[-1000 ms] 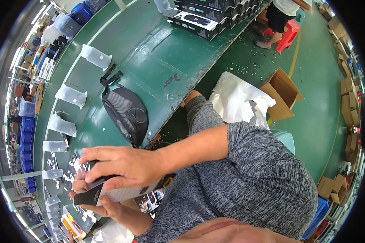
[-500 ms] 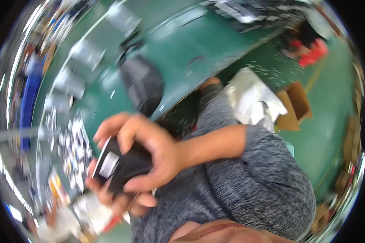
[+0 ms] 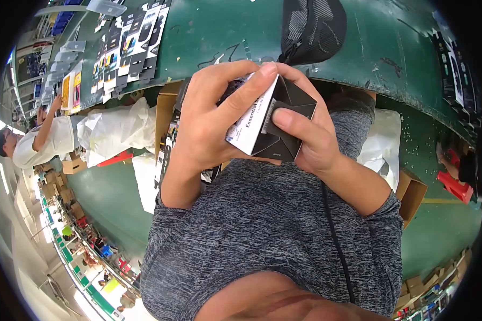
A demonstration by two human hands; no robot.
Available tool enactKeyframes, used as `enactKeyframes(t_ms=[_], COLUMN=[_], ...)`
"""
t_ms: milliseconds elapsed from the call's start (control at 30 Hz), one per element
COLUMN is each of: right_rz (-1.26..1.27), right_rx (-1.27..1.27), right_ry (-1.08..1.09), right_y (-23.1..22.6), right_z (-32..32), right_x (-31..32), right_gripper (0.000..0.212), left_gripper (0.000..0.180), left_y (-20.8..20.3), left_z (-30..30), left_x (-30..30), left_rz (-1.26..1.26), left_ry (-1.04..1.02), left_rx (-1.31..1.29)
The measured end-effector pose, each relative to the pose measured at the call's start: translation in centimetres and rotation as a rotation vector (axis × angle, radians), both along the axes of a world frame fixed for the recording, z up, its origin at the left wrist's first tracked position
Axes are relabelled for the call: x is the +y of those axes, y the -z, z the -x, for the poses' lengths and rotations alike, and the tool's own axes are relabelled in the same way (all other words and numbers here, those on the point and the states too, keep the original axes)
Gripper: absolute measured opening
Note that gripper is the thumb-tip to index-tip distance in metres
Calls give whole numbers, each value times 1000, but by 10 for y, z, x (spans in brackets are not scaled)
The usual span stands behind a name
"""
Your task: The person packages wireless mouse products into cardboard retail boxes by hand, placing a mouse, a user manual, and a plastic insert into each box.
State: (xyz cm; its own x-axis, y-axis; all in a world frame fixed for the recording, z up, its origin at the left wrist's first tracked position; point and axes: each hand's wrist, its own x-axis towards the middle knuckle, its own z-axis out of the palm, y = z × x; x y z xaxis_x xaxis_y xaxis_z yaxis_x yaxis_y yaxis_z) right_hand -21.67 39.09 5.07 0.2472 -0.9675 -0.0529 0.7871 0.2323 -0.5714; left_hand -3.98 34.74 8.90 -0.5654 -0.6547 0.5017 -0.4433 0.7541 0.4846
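A small black-and-white carton (image 3: 275, 143) is held up in front of my chest, tilted, with a folded black end toward me. My left hand (image 3: 211, 117) wraps round its left side, fingers over the white printed face. From the right my right hand (image 3: 318, 136) grips it, thumb pressed on the black end near a small pale label. The fingers hide much of the carton's far side. Beyond my hands, a black mesh bag (image 3: 321, 32) lies on the green worktable (image 3: 209, 40).
Flat printed cartons (image 3: 128, 45) lie in rows at the table's left, and more packages (image 3: 455, 69) at the right. An open cardboard box (image 3: 411, 195) stands right of me. White plastic sheeting (image 3: 118, 131) hangs at left, near a co-worker (image 3: 51, 142) in a white shirt.
The head view has swung round, so the table now lies straight ahead. The carton has turned in my hands, showing its white face and black end, and stays held.
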Motion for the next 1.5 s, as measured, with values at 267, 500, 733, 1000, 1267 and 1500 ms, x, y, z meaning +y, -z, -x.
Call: enactKeyframes(t_ms=[267, 500, 733, 1000, 1267, 1500], right_rz=[47, 926, 799, 73, -10, 38], right_rx=[82, 1260, 1434, 2415, 2592, 2634], right_ry=[-31, 247, 741, 1307, 1240, 1243], right_y=[21, 0, 9, 95, 98, 89], right_z=[4, 56, 173, 400, 420, 412], right_x=[-1, -14, -43, -33, -40, -47], right_gripper=[69, 75, 63, 48, 41, 61], left_gripper=[99, 107, 96, 43, 25, 43], left_y=[-6, 0, 24, -36, -16, 43], left_z=[2, 12, -20, -45, -99, -123], left_x=[2, -5, 9, -10, -25, -85], left_rz=[-106, 70, 262, -717, -520, -493], left_ry=[-6, -4, -33, 1839, 1572, 1055], left_rx=[-29, -146, 166, 281, 302, 539])
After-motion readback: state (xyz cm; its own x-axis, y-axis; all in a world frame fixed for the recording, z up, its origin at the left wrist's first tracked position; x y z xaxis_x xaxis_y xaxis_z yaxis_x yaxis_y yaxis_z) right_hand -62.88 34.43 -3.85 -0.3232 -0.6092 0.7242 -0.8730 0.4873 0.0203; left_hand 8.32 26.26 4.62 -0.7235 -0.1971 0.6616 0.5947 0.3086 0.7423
